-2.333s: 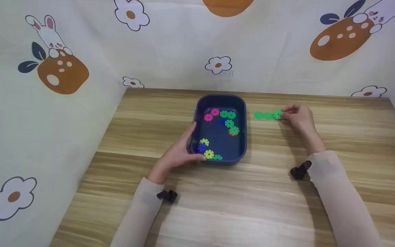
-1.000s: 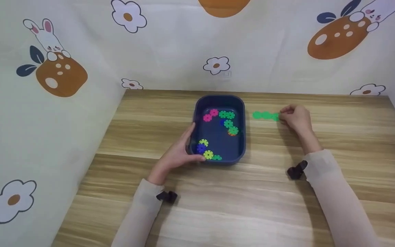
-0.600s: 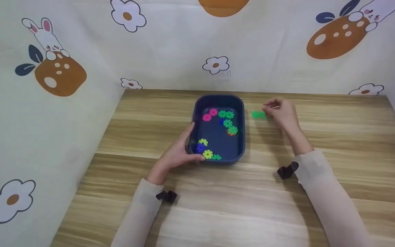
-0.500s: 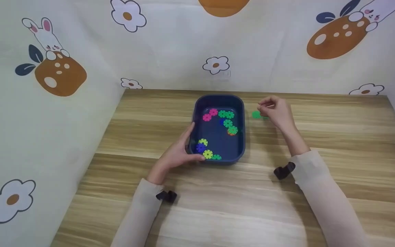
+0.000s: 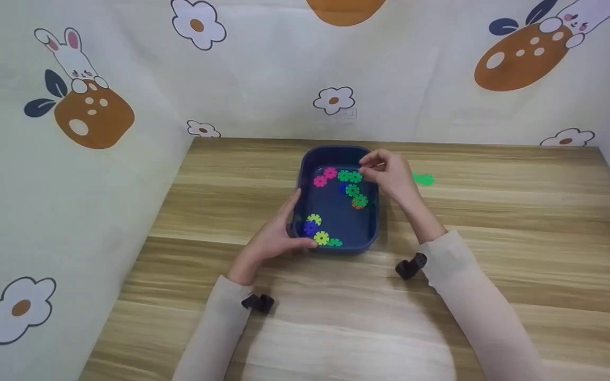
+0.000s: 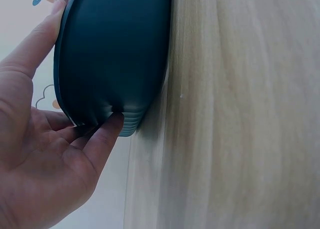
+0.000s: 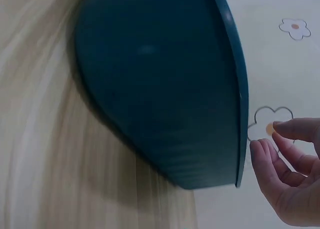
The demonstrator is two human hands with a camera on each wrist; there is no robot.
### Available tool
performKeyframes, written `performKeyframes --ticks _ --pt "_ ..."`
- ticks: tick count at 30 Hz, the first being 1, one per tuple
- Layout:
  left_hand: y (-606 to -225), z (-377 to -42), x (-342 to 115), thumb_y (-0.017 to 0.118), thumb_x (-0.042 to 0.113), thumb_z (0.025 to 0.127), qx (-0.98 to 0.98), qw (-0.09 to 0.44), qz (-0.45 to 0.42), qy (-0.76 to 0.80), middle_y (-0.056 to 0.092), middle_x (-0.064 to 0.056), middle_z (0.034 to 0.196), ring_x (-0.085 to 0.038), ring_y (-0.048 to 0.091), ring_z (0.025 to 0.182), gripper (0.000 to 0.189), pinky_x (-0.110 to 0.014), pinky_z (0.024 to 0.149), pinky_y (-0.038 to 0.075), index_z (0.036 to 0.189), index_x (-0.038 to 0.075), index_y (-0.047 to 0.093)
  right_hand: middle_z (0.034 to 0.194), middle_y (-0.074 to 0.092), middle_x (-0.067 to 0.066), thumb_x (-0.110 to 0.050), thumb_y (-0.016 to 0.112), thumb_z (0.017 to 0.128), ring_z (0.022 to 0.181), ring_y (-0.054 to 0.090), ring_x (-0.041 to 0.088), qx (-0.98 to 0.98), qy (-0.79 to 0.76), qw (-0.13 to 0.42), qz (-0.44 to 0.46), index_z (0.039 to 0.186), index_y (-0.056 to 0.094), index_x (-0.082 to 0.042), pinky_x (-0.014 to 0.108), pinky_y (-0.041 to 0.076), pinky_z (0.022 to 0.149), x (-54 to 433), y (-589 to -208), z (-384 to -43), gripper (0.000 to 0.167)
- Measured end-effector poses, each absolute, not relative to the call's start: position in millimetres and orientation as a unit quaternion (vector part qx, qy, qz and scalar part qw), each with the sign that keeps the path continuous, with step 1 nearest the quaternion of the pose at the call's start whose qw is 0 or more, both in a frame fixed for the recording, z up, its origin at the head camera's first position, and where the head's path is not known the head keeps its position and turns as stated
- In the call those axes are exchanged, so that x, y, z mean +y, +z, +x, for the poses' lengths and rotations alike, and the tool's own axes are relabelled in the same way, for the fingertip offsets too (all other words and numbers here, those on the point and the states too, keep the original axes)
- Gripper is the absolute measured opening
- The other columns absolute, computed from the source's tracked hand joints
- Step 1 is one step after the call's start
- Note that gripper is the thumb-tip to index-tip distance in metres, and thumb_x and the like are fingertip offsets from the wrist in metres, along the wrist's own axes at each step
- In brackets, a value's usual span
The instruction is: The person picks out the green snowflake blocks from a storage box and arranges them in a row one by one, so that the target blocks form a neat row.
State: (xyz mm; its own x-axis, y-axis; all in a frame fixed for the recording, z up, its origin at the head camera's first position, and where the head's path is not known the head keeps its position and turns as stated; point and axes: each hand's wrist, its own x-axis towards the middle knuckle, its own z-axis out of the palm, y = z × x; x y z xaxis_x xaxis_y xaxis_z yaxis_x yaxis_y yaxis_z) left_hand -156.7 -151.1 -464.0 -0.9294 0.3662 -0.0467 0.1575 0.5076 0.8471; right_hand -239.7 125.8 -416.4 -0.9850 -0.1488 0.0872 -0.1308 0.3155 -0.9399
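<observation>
My left hand (image 5: 273,237) grips a dark blue plastic box (image 5: 375,233) at its near left corner. In the left wrist view, the thumb lies at the rim and fingertips press the outer wall (image 6: 110,49). Flat toothed disc pieces lie inside the box, among them a pink piece (image 5: 320,181), a yellow piece (image 5: 321,237), a purple-blue piece (image 5: 310,228) and a green piece (image 5: 360,200). Over the right rim hangs my right hand (image 5: 392,177), fingers loosely curled. The right wrist view shows thumb and fingertips apart, nothing between them.
A row of joined green disc pieces (image 5: 424,179) lies on the wood-grain table (image 5: 522,211) right of the box, partly hidden behind the right hand. A patterned cloth (image 5: 262,79) stands along the back and left side. Black wrist cameras (image 5: 411,266) sit on both sleeves.
My right hand pinched a green disc piece at the row's right end, then left it on the table and moved left to the box's rim. The left hand has stayed on the box.
</observation>
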Motion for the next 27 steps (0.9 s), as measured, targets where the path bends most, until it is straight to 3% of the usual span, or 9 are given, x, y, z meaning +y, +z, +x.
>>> performKeyframes --ticks 9,16,21,27 --pt "-464.2 -156.7 -150.5 0.086 0.030 0.073 0.856 0.114 0.150 0.481 0.011 0.000 0.160 -0.022 0.016 0.143 0.114 -0.044 0.114 0.018 0.157 0.023 0.010 0.116 0.062 0.019 -0.004 0.066 0.090 0.103 0.062 0.029 0.827 -0.550 0.051 -0.105 0.114 0.062 0.003 0.037 0.051 0.090 97.4 -422.1 -234.5 0.026" --pt "-464.8 -157.3 -149.8 0.087 0.031 0.073 0.858 0.108 0.163 0.474 0.012 -0.002 0.160 -0.019 0.016 0.143 0.114 -0.041 0.114 0.018 0.157 0.020 0.011 0.132 0.049 0.018 -0.009 0.067 0.090 0.122 0.047 0.034 0.848 -0.514 0.089 -0.091 0.129 0.056 0.000 0.040 0.041 0.100 81.1 -438.0 -238.4 0.042" --pt "-463.7 -156.7 -150.1 0.087 0.031 0.073 0.861 0.109 0.161 0.470 0.013 -0.003 0.160 -0.021 0.016 0.143 0.114 -0.041 0.114 0.019 0.157 0.020 0.011 0.131 0.050 0.022 -0.007 0.068 0.089 0.125 0.042 0.033 0.884 -0.446 0.105 -0.097 0.128 0.057 0.003 0.040 0.031 0.108 73.7 -446.8 -242.9 0.042" --pt "-463.8 -155.9 -152.1 0.086 0.030 0.073 0.862 0.107 0.158 0.469 0.013 -0.004 0.160 -0.022 0.017 0.143 0.113 -0.041 0.114 0.018 0.157 0.021 0.011 0.119 0.060 0.019 -0.001 0.070 0.085 0.113 0.052 0.030 0.896 -0.397 0.155 -0.126 0.122 0.062 0.003 0.040 0.041 0.099 64.9 -454.0 -243.3 0.038"
